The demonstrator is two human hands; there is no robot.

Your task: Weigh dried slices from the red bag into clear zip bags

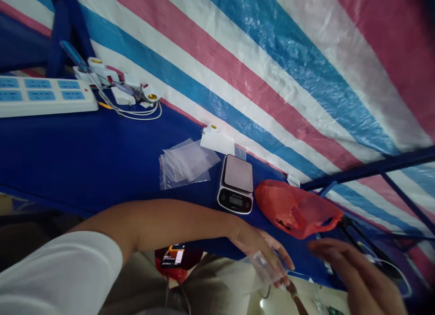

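Observation:
My left hand (263, 254) reaches across the table's front edge, its fingers bent around a clear plastic bag (238, 274) that hangs over my lap. My right hand (356, 276) is raised at the lower right, smeared by motion, with fingers stretched out and nothing seen in them. Beyond my left forearm stands a digital kitchen scale (238, 174) with a bare platform. A pile of clear zip bags (186, 163) lies left of the scale. Between the scale and my right hand rests a red plastic bag (299, 208), its contents mostly hidden.
A white power strip (44, 96) lies at the far left, beside white plug-like pieces (124, 95), cables and a blue-handled screwdriver (73, 55). Striped sheeting (238, 70) rises behind the blue table (112, 161). A lit phone (173, 257) is on my lap. Another person's arm (297, 301) shows below.

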